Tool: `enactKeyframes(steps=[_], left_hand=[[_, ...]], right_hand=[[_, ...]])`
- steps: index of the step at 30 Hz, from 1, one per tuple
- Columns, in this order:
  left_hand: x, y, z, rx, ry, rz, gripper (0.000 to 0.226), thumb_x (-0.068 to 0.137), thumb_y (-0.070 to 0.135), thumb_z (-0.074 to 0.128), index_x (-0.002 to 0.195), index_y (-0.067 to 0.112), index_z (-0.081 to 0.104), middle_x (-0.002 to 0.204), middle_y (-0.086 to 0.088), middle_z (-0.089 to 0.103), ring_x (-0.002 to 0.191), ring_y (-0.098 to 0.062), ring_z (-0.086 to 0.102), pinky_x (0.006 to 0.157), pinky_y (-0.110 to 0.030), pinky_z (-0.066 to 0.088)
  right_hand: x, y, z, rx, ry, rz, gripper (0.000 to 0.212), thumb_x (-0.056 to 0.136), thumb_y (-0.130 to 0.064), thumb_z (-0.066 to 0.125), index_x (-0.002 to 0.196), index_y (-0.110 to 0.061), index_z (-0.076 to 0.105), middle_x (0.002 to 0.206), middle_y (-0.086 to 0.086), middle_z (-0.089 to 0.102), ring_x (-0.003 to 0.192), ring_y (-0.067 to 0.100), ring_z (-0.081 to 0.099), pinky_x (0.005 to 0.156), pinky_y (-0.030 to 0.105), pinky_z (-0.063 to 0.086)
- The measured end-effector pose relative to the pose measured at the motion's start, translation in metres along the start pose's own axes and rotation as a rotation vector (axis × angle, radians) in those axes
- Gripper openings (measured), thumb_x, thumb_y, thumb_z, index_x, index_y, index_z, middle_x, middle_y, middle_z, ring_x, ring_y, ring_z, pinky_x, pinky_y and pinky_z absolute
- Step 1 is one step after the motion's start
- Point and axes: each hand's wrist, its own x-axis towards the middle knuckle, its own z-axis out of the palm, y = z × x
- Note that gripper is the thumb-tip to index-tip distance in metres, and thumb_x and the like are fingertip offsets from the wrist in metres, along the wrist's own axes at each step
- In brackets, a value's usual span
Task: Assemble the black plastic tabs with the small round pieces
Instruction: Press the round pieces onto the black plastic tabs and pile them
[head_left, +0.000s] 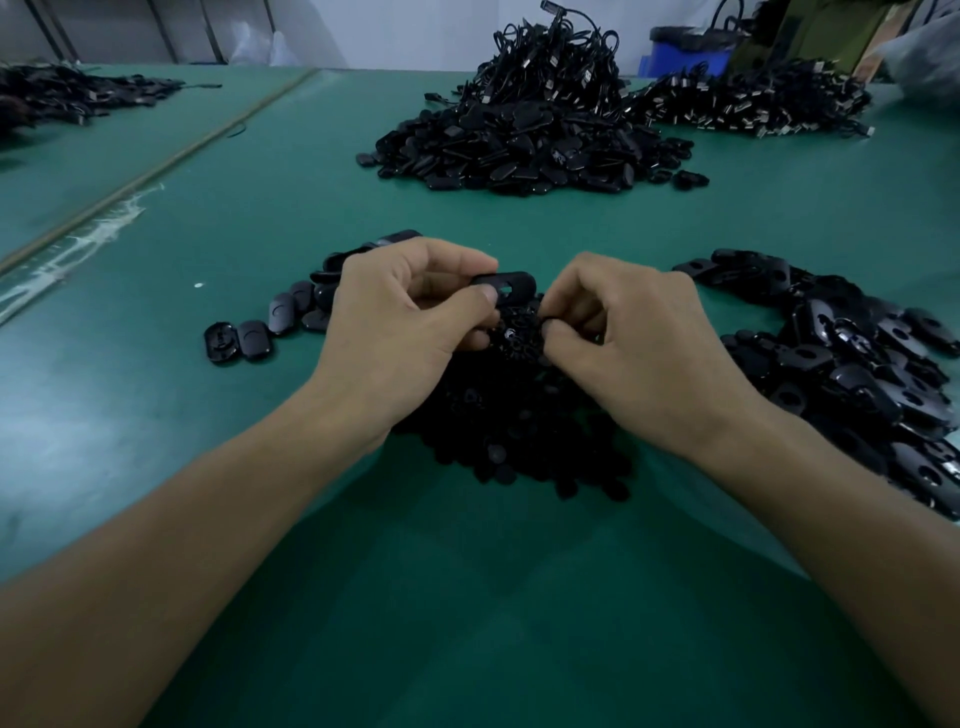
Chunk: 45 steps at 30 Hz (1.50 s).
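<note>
Black tab pinched by left hand.

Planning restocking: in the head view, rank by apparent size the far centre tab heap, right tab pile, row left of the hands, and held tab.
1. Far centre tab heap and right tab pile: alike; the right is nearer and cropped, unranked.
2. Left row.
3. Held tab.

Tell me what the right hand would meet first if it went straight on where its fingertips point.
The right hand, pinching a small round piece, points left at the left hand. It would probably meet the black tab held there first, or the thumb beside it; depth is unclear.
</note>
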Motion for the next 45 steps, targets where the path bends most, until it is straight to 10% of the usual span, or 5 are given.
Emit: enactKeyframes(steps=[7, 26, 40, 45], left_hand=[[0.001, -0.002, -0.001, 0.024, 0.014, -0.004, 0.018, 0.088, -0.002, 0.071, 0.087, 0.016, 0.072, 0.071, 0.001, 0.074, 0.069, -0.012, 0.072, 0.063, -0.023, 0.058], [0.004, -0.003, 0.000, 0.013, 0.033, -0.011, 0.017, 0.088, -0.001, 0.071, 0.088, 0.016, 0.072, 0.072, -0.001, 0.074, 0.069, -0.014, 0.072, 0.064, -0.024, 0.059], [0.000, -0.003, 0.002, 0.037, -0.039, 0.052, 0.020, 0.085, -0.001, 0.074, 0.086, 0.019, 0.073, 0.072, -0.001, 0.076, 0.070, -0.020, 0.075, 0.065, -0.028, 0.060], [-0.003, -0.001, 0.004, 0.039, -0.071, 0.081, 0.023, 0.084, -0.001, 0.075, 0.086, 0.021, 0.073, 0.076, -0.004, 0.076, 0.071, -0.023, 0.075, 0.066, -0.028, 0.061]], right_hand=[[0.001, 0.000, -0.004, 0.036, 0.001, -0.030, 0.021, 0.096, -0.012, 0.059, 0.108, -0.020, 0.074, 0.076, -0.030, 0.058, 0.076, -0.017, 0.057, 0.073, 0.000, 0.039], [0.004, 0.006, -0.005, 0.421, -0.038, 0.080, 0.018, 0.088, -0.007, 0.073, 0.091, -0.025, 0.072, 0.071, -0.005, 0.074, 0.066, 0.010, 0.072, 0.064, 0.019, 0.055], [0.003, -0.004, -0.006, 0.292, 0.038, 0.022, 0.021, 0.092, -0.012, 0.069, 0.103, -0.028, 0.077, 0.088, -0.019, 0.073, 0.087, -0.005, 0.068, 0.082, 0.013, 0.052], [0.001, -0.008, -0.005, 0.233, 0.050, 0.019, 0.022, 0.092, -0.015, 0.068, 0.101, -0.034, 0.064, 0.077, -0.013, 0.067, 0.072, 0.001, 0.064, 0.064, 0.013, 0.047]])
